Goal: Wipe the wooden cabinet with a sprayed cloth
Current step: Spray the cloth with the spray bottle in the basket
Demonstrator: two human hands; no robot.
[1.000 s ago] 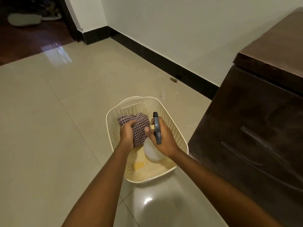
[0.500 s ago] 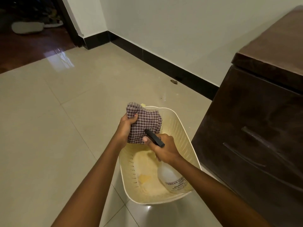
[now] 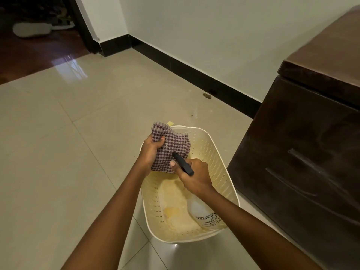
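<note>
My left hand (image 3: 149,152) grips a bunched checked cloth (image 3: 170,148), held up over the far end of a cream perforated basket (image 3: 220,152) on the floor. My right hand (image 3: 194,177) holds a translucent spray bottle (image 3: 204,213) by its neck. The bottle's dark trigger head (image 3: 183,163) points at the cloth and nearly touches it. The bottle body hangs down inside the basket. The dark wooden cabinet (image 3: 303,152) stands to the right, its drawer front facing the basket.
Glossy beige floor tiles (image 3: 68,152) spread out to the left. A white wall with a black skirting (image 3: 204,78) runs behind. A small piece of debris (image 3: 206,95) lies by the skirting. A dark doorway (image 3: 39,36) opens at top left.
Both hands have lifted the cloth and the bottle out of the basket. The bottle has tipped so that its head aims at the cloth. In the last half second the pose has barely shifted.
</note>
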